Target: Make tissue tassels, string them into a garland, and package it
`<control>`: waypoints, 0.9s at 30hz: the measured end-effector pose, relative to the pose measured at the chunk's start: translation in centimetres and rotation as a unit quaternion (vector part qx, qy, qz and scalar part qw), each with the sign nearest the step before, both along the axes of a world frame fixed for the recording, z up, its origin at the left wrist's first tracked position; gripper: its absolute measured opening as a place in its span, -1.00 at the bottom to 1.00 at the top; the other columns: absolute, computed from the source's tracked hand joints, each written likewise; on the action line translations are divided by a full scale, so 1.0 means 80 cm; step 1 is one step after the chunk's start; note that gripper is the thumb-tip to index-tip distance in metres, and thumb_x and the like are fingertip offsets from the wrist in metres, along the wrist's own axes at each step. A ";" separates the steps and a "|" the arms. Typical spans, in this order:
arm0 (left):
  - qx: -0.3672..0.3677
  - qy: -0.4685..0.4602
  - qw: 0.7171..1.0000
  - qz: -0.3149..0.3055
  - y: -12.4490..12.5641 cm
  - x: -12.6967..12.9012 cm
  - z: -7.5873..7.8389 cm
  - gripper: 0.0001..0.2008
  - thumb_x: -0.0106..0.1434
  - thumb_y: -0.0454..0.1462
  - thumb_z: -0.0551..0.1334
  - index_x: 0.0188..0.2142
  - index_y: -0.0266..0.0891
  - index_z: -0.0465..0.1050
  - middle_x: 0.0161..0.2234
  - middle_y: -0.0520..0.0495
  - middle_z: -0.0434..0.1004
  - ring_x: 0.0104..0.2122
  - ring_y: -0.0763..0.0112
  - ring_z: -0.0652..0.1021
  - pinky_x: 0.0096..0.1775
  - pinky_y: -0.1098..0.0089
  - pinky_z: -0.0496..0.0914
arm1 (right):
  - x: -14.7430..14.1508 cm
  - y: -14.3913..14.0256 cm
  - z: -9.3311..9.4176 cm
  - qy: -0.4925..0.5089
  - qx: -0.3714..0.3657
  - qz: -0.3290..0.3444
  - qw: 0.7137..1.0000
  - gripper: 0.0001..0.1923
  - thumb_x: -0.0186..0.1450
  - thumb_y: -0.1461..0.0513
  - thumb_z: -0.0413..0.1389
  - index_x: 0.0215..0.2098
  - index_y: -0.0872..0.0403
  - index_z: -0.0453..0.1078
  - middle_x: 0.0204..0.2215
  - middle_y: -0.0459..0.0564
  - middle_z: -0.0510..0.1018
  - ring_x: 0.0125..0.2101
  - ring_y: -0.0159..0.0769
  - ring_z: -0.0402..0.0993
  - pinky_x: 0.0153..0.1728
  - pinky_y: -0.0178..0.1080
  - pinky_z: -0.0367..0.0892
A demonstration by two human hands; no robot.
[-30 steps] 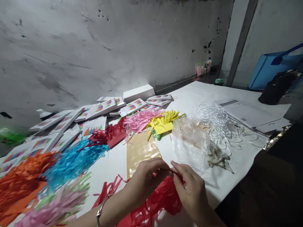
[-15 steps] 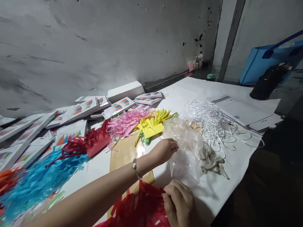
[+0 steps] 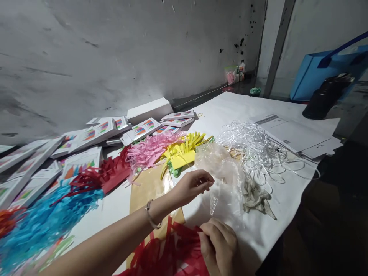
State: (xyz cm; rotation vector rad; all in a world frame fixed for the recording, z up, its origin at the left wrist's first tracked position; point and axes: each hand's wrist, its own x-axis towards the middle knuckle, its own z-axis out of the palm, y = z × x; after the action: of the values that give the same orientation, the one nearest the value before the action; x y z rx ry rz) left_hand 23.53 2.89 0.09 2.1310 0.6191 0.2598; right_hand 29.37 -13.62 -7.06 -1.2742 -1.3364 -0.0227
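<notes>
My left hand (image 3: 192, 186) reaches forward, its fingertips pinched on the near edge of a crumpled clear plastic bag (image 3: 227, 172) lying on the white paper cover (image 3: 276, 214). A flap of the bag hangs below my fingers. My right hand (image 3: 219, 245) stays low at the front edge, closed on a bunch of red fringed paper (image 3: 169, 253). A tan sheet (image 3: 146, 188) lies under my left forearm.
Fringed paper bundles sit in a row: yellow (image 3: 184, 151), pink (image 3: 149, 149), red (image 3: 106, 174), blue (image 3: 43, 222). A tangle of white string (image 3: 255, 147) lies behind the bag. Flat white boxes (image 3: 86, 136) pile up at the left. Printed sheets (image 3: 290, 132), a black object (image 3: 322, 99), a blue bag (image 3: 322, 73).
My left hand let go of the red paper, reached out to the clear bag and now pinches and lifts its edge. My right hand kept the red paper. The view shifted right.
</notes>
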 end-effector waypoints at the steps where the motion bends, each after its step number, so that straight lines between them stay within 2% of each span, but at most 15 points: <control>1: -0.097 -0.037 0.995 0.014 -0.007 -0.014 0.007 -0.80 0.34 -0.17 0.24 -0.24 -0.30 0.47 -0.42 -0.04 0.51 -0.44 0.45 0.50 -0.37 0.46 0.42 | 0.004 -0.002 0.000 0.005 -0.007 0.009 1.000 -0.78 0.49 0.25 -0.10 -0.20 0.05 0.37 -0.47 -0.05 0.50 -0.47 -0.31 0.49 -0.41 -0.28 0.40; 3: -0.259 -0.101 0.959 0.051 -0.025 -0.044 0.019 -0.71 0.26 -0.10 0.35 -0.28 -0.32 0.48 -0.45 -0.02 0.48 -0.46 0.47 0.48 -0.38 0.46 0.42 | 0.013 -0.007 0.002 0.016 -0.024 0.033 0.999 -0.81 0.48 0.26 -0.05 -0.10 0.03 0.41 -0.38 -0.02 0.57 -0.39 -0.29 0.56 -0.33 -0.29 0.47; 5: -0.331 -0.130 0.930 0.090 -0.048 -0.074 0.025 -0.69 0.19 -0.10 0.42 -0.31 -0.33 0.51 -0.45 -0.02 0.48 -0.46 0.48 0.48 -0.39 0.46 0.41 | 0.019 -0.011 0.005 0.022 -0.029 0.046 0.998 -0.82 0.47 0.28 -0.02 -0.07 0.01 0.42 -0.36 -0.02 0.59 -0.37 -0.30 0.59 -0.32 -0.31 0.49; 8: -0.373 -0.155 0.905 0.137 -0.084 -0.110 0.027 -0.71 0.18 -0.12 0.45 -0.33 -0.33 0.54 -0.46 -0.01 0.49 -0.47 0.50 0.49 -0.38 0.47 0.41 | 0.016 -0.016 0.016 -0.009 -0.016 0.058 0.998 -0.82 0.45 0.32 0.01 -0.06 0.03 0.42 -0.36 -0.01 0.59 -0.37 -0.29 0.58 -0.34 -0.30 0.49; 11: -0.381 -0.181 0.890 0.174 -0.116 -0.137 0.026 -0.71 0.16 -0.12 0.46 -0.31 -0.32 0.56 -0.43 -0.02 0.50 -0.46 0.50 0.49 -0.36 0.46 0.41 | 0.000 -0.022 0.031 -0.052 -0.016 0.098 0.994 -0.83 0.42 0.35 0.04 -0.07 0.07 0.41 -0.40 0.00 0.57 -0.39 -0.27 0.54 -0.34 -0.26 0.46; 15: -0.334 -0.213 0.894 0.208 -0.150 -0.168 0.029 -0.72 0.21 -0.12 0.43 -0.27 -0.31 0.57 -0.43 -0.01 0.51 -0.45 0.51 0.50 -0.35 0.48 0.41 | -0.028 -0.029 0.049 -0.066 -0.033 0.155 0.985 -0.86 0.43 0.36 0.03 -0.12 0.09 0.40 -0.42 0.00 0.55 -0.41 -0.27 0.50 -0.38 -0.25 0.43; 19: -0.220 -0.229 0.924 0.212 -0.175 -0.201 0.030 -0.76 0.30 -0.14 0.35 -0.23 -0.30 0.56 -0.38 -0.04 0.51 -0.43 0.49 0.52 -0.35 0.47 0.43 | -0.055 -0.038 0.060 -0.058 -0.045 0.213 0.974 -0.86 0.44 0.36 0.02 -0.15 0.06 0.40 -0.42 -0.04 0.54 -0.43 -0.31 0.49 -0.39 -0.30 0.39; 22: -0.140 -0.223 0.942 0.209 -0.192 -0.228 0.024 -0.78 0.36 -0.16 0.28 -0.21 -0.31 0.56 -0.36 -0.08 0.51 -0.41 0.45 0.53 -0.33 0.45 0.45 | -0.074 -0.046 0.068 -0.063 -0.052 0.231 0.969 -0.87 0.44 0.36 0.02 -0.19 0.06 0.39 -0.43 -0.06 0.54 -0.44 -0.33 0.48 -0.40 -0.32 0.37; 27: -0.066 -0.221 0.939 0.255 -0.218 -0.267 0.011 -0.80 0.37 -0.20 0.27 -0.12 -0.29 0.52 -0.30 -0.12 0.57 -0.34 0.39 0.56 -0.27 0.41 0.47 | -0.101 -0.055 0.089 -0.130 -0.091 0.296 0.942 -0.81 0.44 0.35 -0.01 -0.30 0.05 0.38 -0.49 -0.10 0.48 -0.49 -0.35 0.43 -0.44 -0.32 0.31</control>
State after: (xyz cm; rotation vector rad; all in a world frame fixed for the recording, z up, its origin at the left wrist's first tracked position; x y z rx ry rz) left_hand 2.18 -14.53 0.97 1.6698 0.8782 0.9262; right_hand 21.28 -18.00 0.09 -0.9931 -1.9471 0.3718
